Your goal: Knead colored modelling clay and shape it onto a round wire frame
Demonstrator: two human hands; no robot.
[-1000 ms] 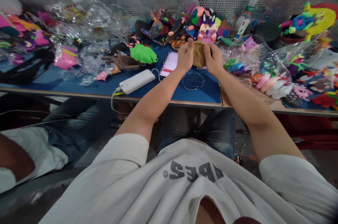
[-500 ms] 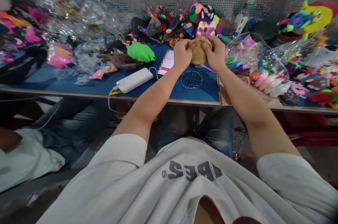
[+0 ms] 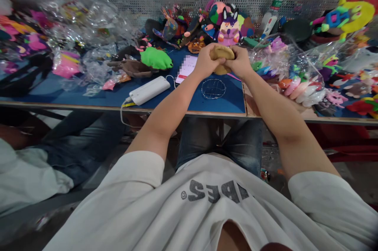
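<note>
Over the last second the tan lump has gone from a flattened, sheet-like piece held up between the thumbs to a rounded mound pressed between both hands, and the hands have drawn closer together; judging by this, the soft material is being gathered and kneaded into a ball rather than spread. The left hand grips it from the 9 o'clock side and the right hand from 3 o'clock, fingers curled tight round it, thumbs pushing on top, so the lump sits just above the blue desk, toward its far middle. It looks matte, doughy and smooth, like modelling clay. Directly below the hands, at 6 o'clock, lies a round wire grid, thin and metallic, flat on the felt-like surface. At 9 o'clock rests a glossy white power bank with a cable, and beyond it a bright green slab beside a brown piece, both soft-looking. At 12 o'clock stands a purple animal figure among many coloured figures; crinkled clear bags lie at 10 o'clock, and bagged pastel pieces at 3 o'clock. Another person's legs show at lower left.
</note>
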